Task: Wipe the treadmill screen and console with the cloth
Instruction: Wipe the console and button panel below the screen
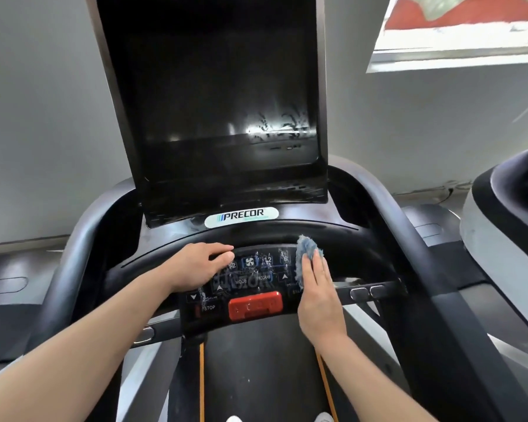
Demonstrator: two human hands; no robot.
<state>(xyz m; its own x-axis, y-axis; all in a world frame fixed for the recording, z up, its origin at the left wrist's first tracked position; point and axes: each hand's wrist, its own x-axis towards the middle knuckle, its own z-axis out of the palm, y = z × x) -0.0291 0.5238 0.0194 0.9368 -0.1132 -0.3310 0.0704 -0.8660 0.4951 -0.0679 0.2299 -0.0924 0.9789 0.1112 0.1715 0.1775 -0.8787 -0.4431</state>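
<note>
Your right hand (pixel 317 287) lay flat, fingers pressed together, on the right end of the glossy black curved control console (pixel 342 239) of the treadmill, pinning a crumpled blue-grey fabric cloth (pixel 306 249) beneath the fingertips; part of the cloth bunched out above and to the left of your fingers. Your left hand (pixel 200 266) rested palm down on the left part of the same console, fingers loosely together and pointing right, holding nothing, its fingertips just beside the lit fan button (pixel 250 262).

Between your hands the console's button panel showed wet streaks and droplets across the MODE and PROGRAM labels (pixel 250 280). Below them sat the red rectangular plastic stop bar (pixel 255 305), with a STOP label to its left. Your right palm covered the panel's right edge near that bar.

Above the console stood the large dark rectangular treadmill screen (pixel 214 95), switched off, tilted back, with smeary wipe marks catching light near its lower right corner. A white oval PRECOR badge (pixel 241 216) sat directly below it. The tips of your white shoes (pixel 323 417) showed at the bottom on the black belt.
</note>
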